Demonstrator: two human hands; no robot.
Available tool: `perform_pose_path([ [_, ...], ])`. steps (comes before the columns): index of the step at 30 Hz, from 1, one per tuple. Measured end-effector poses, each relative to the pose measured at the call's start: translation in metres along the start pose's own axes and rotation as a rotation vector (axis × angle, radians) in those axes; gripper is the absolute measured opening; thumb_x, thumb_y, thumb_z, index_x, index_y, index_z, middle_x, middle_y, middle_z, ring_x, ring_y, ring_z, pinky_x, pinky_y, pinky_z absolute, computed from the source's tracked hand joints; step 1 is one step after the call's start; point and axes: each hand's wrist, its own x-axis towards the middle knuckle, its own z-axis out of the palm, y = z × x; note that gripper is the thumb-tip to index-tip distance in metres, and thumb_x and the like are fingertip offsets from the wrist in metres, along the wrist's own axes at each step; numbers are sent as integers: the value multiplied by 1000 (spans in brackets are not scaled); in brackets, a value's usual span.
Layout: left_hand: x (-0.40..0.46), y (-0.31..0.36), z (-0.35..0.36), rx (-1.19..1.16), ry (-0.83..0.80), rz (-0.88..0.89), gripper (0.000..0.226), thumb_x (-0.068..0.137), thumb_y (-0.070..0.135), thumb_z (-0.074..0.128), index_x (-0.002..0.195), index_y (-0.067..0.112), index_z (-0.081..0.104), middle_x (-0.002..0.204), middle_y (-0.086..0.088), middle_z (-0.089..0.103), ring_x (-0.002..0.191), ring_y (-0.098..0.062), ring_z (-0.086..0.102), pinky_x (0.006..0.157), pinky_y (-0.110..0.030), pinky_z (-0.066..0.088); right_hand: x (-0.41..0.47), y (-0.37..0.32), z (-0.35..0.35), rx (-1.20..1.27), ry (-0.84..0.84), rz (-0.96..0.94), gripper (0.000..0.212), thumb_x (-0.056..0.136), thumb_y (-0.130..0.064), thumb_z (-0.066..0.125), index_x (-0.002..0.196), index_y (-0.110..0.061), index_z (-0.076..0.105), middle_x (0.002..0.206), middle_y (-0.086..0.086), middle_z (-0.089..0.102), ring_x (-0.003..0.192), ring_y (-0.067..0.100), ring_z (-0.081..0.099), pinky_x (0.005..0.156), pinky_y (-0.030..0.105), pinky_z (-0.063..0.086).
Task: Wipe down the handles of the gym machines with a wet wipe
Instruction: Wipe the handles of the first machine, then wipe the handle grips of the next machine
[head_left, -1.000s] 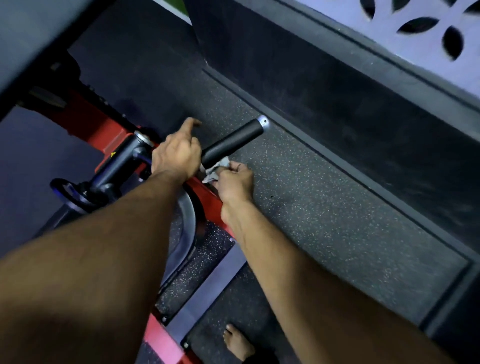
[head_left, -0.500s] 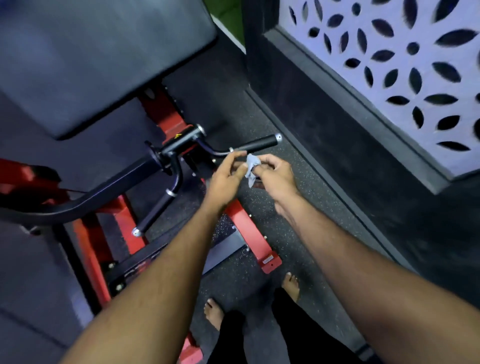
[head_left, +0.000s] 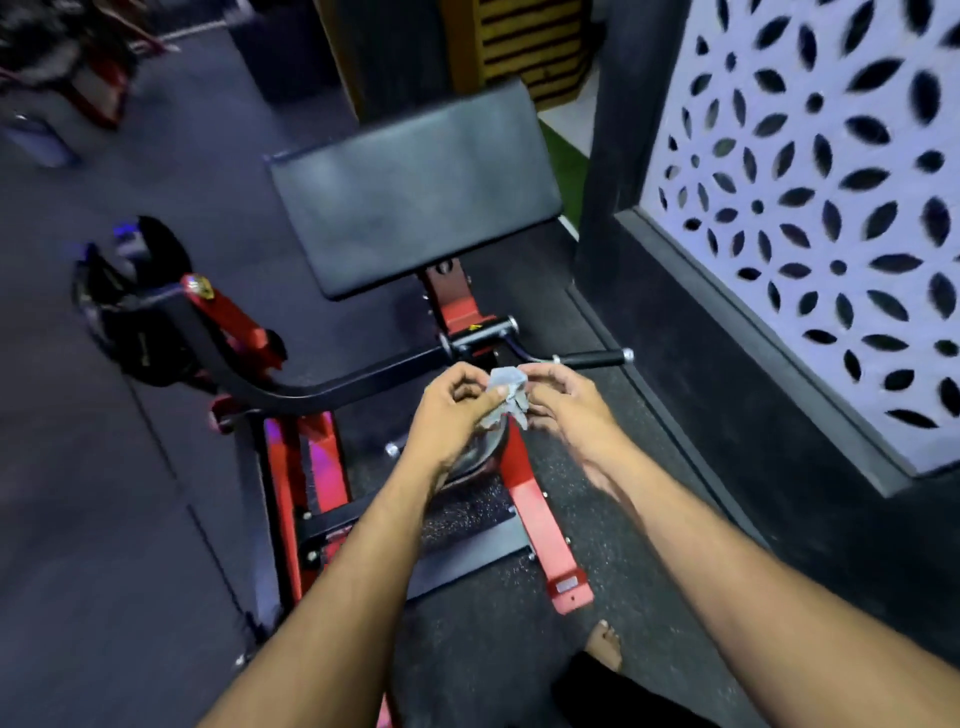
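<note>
Wipe (head_left: 506, 392): a small crumpled grey wad, held in the air between both hands, just in front of and below the black handle (head_left: 589, 359) on the right side of the machine. The left hand (head_left: 452, 410) pinches its lower left part with thumb and curled fingers; the right hand (head_left: 566, 405) pinches its upper right edge, fingers bent round it. So each grip is narrow and closed on the wipe, and neither hand touches the handle.

It looks light, limp and probably damp, so it should fold or bunch wherever it is pressed and will not keep a shape by itself. Stretched hard between two pinches it could tear; a looser hold with more of the sheet in the palm seems safer. For wiping, I would spread it flat across the fingers of one hand and wrap that round the handle, since a tight wad would meet only a little of the surface.

The handle is a stiff bar with a dark sleeve and a metal end cap, jutting to the right from the red and black frame (head_left: 540, 525), below the black pad (head_left: 415, 192). It should bear a firm squeeze.
</note>
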Motion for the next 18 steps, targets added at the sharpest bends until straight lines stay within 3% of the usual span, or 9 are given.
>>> perform_pose_path([
  [4,-52,28,-60,27,57,81,22,89,-5,74,94,10,58,73,3,57,60,-1,52,57,-15,44,-32,-17,66,-108,-180,-129,19,89,-9,74,106,-18,70,93,2,76,87,11,67,79,26,52],
  [8,-107,47,-128,-21,144,119,30,88,-9,73,95,13,53,74,7,60,62,-7,55,59,-20,47,-54,-26,139,-135,-340,-189,14,90,-2,71,98,-14,72,92,3,77,85,13,68,76,26,54],
  [12,-162,62,-197,-69,255,123,38,83,-3,75,97,18,46,92,-8,58,84,-26,56,79,-41,52,-70,-33,208,-58,-489,-141,13,96,1,60,102,-4,70,82,7,76,71,12,70,59,19,53],
  [18,-233,71,-276,80,501,151,31,91,-15,63,90,15,56,97,-3,69,94,-22,67,87,-44,58,-87,-28,308,-102,-737,-138,28,93,9,58,110,-12,67,97,5,76,82,11,70,68,21,54],
])
